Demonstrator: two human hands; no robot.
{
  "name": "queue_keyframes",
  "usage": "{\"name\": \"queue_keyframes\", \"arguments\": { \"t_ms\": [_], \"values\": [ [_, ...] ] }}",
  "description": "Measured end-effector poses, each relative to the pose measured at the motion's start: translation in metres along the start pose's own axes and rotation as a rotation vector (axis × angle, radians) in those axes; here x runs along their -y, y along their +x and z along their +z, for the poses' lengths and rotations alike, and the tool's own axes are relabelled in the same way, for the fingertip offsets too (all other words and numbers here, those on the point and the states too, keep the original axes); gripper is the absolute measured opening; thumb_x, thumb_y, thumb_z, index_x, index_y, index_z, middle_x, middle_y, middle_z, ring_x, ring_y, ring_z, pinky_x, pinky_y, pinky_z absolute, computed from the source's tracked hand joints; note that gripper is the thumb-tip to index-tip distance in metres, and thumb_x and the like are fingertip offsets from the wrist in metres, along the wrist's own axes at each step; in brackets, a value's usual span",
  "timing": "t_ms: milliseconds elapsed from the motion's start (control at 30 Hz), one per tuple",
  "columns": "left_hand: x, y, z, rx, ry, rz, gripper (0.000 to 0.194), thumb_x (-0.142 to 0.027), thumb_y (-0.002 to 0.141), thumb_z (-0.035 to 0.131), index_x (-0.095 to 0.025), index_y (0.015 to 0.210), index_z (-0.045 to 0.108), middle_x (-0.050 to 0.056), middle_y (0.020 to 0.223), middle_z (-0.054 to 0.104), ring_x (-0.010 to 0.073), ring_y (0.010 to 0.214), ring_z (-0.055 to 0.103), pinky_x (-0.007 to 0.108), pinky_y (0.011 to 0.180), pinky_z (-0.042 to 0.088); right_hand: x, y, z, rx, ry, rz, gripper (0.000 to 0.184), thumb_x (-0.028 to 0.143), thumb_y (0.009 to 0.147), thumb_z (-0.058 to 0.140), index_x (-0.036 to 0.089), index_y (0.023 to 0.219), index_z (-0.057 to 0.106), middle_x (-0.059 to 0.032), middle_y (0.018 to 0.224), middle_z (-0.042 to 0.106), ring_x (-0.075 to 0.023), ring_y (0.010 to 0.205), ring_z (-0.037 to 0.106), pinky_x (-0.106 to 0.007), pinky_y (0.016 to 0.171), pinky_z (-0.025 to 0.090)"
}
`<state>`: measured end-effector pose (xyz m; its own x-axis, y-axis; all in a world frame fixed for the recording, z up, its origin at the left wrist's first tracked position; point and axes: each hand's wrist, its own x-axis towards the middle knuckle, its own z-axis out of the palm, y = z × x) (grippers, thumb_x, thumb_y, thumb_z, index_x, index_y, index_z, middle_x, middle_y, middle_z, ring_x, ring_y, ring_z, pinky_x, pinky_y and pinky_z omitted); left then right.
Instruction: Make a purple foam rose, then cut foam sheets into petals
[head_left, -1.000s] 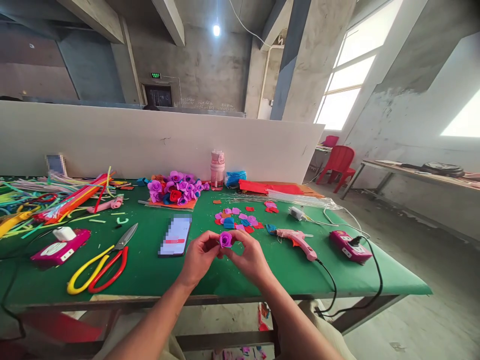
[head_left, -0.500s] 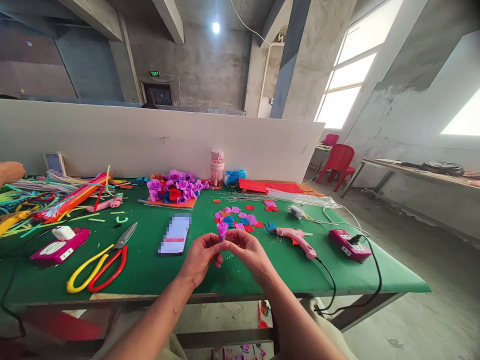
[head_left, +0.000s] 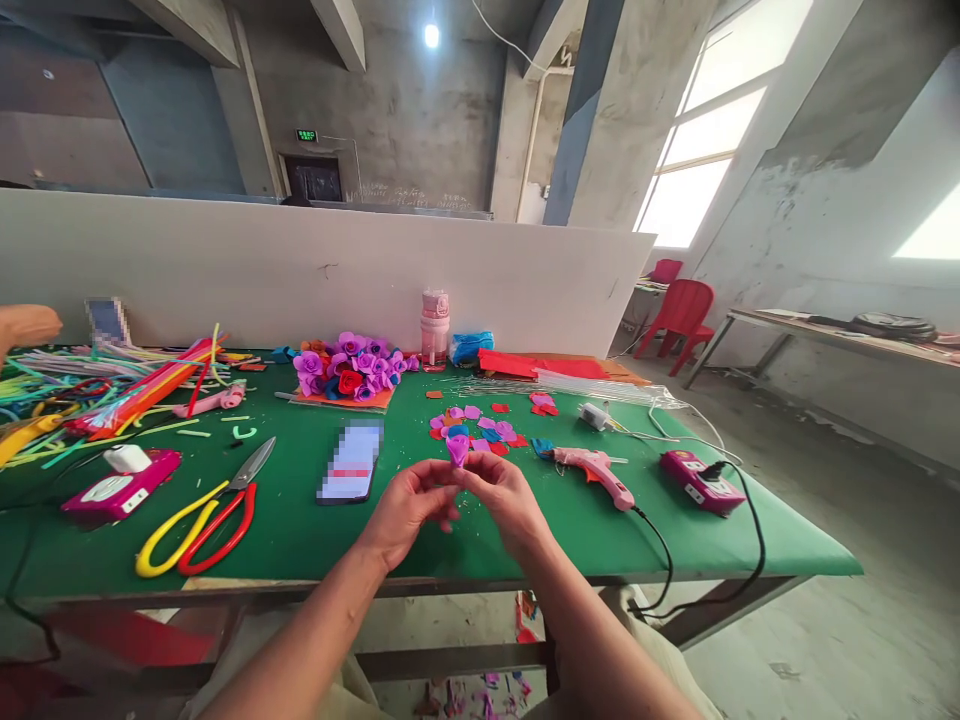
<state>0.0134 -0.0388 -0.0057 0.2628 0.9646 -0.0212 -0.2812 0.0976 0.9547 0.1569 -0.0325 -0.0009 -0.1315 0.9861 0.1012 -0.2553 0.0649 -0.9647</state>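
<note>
A small purple paper rose stands upright between my two hands, above the front middle of the green table. My right hand pinches its base between thumb and fingers. My left hand is closed at the same base from the other side, its lower fingers curled. What lies under the fingertips is hidden. Just beyond the hands, loose petals in purple, red, blue and orange lie scattered. Farther back is a cluster of finished paper roses, mostly purple, on an orange sheet.
Scissors and a phone lie to the left; a pink glue gun with its cord lies right. Magenta power strips sit at both sides. A pink bottle stands at the back. Another person's hand shows far left.
The rose has tilted from facing me to standing side-on, and sits slightly higher. Both hands keep hold of it. Another person's hand has come in at the left edge.
</note>
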Motion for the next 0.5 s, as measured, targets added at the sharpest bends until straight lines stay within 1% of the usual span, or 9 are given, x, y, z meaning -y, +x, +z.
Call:
{"name": "queue_keyframes", "arguments": {
  "t_ms": [67,133,200,333,500],
  "values": [
    [-0.007,0.000,-0.006,-0.042,0.063,0.041,0.037,-0.034,0.066,0.079,-0.016,0.097,0.068,0.003,0.085,0.067,0.0105,0.055,0.056,0.021,0.044,0.042,-0.002,0.002,-0.002,-0.024,-0.048,-0.073,0.023,0.036,0.066,0.076,0.019,0.079,0.068,-0.0025,0.077,0.068,-0.0164,0.072,0.062,-0.028,0.069,0.046],
    [-0.012,0.001,-0.012,-0.120,0.117,0.121,0.035,-0.033,0.066,0.078,-0.017,0.095,0.068,0.002,0.085,0.066,0.0096,0.057,0.055,0.021,0.047,0.043,-0.004,0.003,-0.003,-0.031,-0.115,-0.138,0.021,0.035,0.070,0.073,0.019,0.082,0.067,-0.0036,0.080,0.069,-0.0178,0.076,0.063,-0.030,0.073,0.047],
    [-0.014,0.002,-0.016,-0.165,0.151,0.177,0.031,-0.032,0.066,0.078,-0.017,0.092,0.069,0.001,0.083,0.066,0.0099,0.061,0.055,0.021,0.053,0.045,-0.006,0.003,-0.004,-0.029,-0.168,-0.174,0.020,0.035,0.072,0.071,0.020,0.084,0.067,-0.0043,0.083,0.070,-0.0187,0.078,0.063,-0.031,0.075,0.048],
    [-0.012,0.002,-0.014,-0.149,0.160,0.181,0.030,-0.032,0.066,0.078,-0.018,0.090,0.070,0.002,0.087,0.068,0.0119,0.070,0.056,0.023,0.061,0.046,-0.009,0.002,-0.002,-0.016,-0.227,-0.191,0.022,0.037,0.074,0.070,0.019,0.085,0.066,-0.0049,0.084,0.071,-0.0198,0.079,0.066,-0.032,0.077,0.051],
    [-0.009,0.003,-0.011,-0.137,0.190,0.182,0.030,-0.034,0.066,0.078,-0.017,0.091,0.072,0.003,0.083,0.069,0.0144,0.074,0.055,0.023,0.063,0.044,-0.012,0.002,0.000,0.042,-0.284,-0.194,0.020,0.036,0.076,0.067,0.019,0.087,0.067,-0.0054,0.087,0.072,-0.0206,0.081,0.067,-0.034,0.080,0.052]
  ]
}}
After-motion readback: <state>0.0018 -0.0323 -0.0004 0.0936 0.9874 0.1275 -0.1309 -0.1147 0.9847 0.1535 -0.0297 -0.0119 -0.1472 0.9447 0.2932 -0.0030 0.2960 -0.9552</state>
